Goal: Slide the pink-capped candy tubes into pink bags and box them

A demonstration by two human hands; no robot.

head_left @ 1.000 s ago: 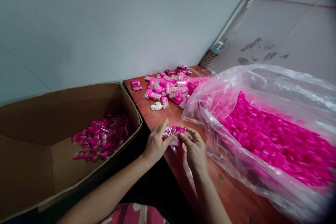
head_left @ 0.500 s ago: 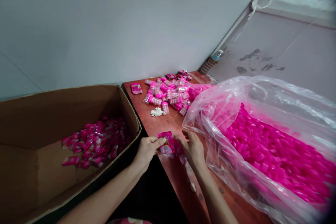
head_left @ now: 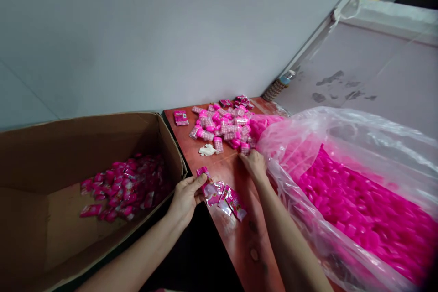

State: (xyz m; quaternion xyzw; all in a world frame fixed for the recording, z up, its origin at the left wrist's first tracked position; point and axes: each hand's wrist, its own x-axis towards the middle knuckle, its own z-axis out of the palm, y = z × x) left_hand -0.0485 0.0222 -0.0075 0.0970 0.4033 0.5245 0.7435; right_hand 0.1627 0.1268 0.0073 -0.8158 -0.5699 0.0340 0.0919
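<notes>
Near the table's left edge, my left hand (head_left: 186, 194) pinches a pink printed sleeve (head_left: 204, 178) between thumb and fingers. Beside it, more pink and clear sleeves (head_left: 232, 203) lie on the red-brown table (head_left: 227, 164). My right hand (head_left: 253, 163) is closed at the front of a pile of small pink-capped bottles (head_left: 222, 121), its fingertips at one bottle (head_left: 245, 148); the fingers partly hide the contact. A crumpled white scrap (head_left: 208, 149) sits in front of the pile.
A cardboard box (head_left: 25, 143) at left holds pink wrapped pieces (head_left: 126, 185). On the right, a clear plastic bag (head_left: 342, 121) holds many pink caps (head_left: 362, 210). Folded pink packets (head_left: 180, 117) and a patterned bottle (head_left: 278, 86) stand or lie toward the wall.
My right hand has moved away from the sleeves, forward to the bottle pile. The sleeve in my left hand has shifted left and turned, and loose sleeves now show on the table.
</notes>
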